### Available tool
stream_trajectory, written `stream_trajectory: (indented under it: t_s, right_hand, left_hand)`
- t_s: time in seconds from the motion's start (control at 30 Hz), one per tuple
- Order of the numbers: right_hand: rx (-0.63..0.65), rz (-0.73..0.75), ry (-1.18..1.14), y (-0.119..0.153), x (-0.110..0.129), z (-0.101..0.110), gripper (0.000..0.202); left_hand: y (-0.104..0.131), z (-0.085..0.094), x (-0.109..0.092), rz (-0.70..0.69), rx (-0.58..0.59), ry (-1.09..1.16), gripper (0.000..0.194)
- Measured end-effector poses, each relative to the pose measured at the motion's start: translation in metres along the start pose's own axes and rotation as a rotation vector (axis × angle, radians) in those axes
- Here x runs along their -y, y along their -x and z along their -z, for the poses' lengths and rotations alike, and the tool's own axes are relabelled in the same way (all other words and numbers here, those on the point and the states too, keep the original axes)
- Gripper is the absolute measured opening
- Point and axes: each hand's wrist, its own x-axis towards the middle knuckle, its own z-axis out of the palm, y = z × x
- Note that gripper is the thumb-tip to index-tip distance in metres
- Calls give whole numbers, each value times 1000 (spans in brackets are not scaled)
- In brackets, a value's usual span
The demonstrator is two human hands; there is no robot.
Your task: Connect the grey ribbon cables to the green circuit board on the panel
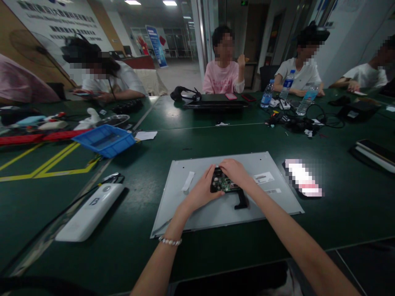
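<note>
A green circuit board in a black frame [226, 184] lies over the middle of a flat grey metal panel [203, 218] on the dark green table. My left hand [202, 189] grips the frame's left side, fingers at its upper edge and thumb along the lower edge. From the upper right, my right hand [234, 170] holds the top edge with bent fingers, covering part of the board. A black bracket-like piece [241, 200] extends below the board's right side. On the panel are a white strip [188, 181] to the left and labels [263, 177] to the right.
A white power bank [91, 211] with cables and a blue basket [106, 139] are on the left. Right of the panel lies a phone [302, 177]. Farther back are bottles [307, 98], tangled cables [296, 121], a black flat device [216, 102] and several seated people.
</note>
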Motion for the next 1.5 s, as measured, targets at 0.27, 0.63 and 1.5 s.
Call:
stream_trajectory:
  t_s: [0.27,0.63,1.5]
  right_hand:
    - [-16,-7,71,-6,5,-4,25]
    - [-21,-53,-20,-4,4,-10,27]
    - [-23,-46,-138,-3,5,2,28]
  left_hand:
    - [-1,1,1,0,6,0,97]
    - [0,0,2,-20,2,-1,98]
    - [1,2,-1,-14,-4,-2,95]
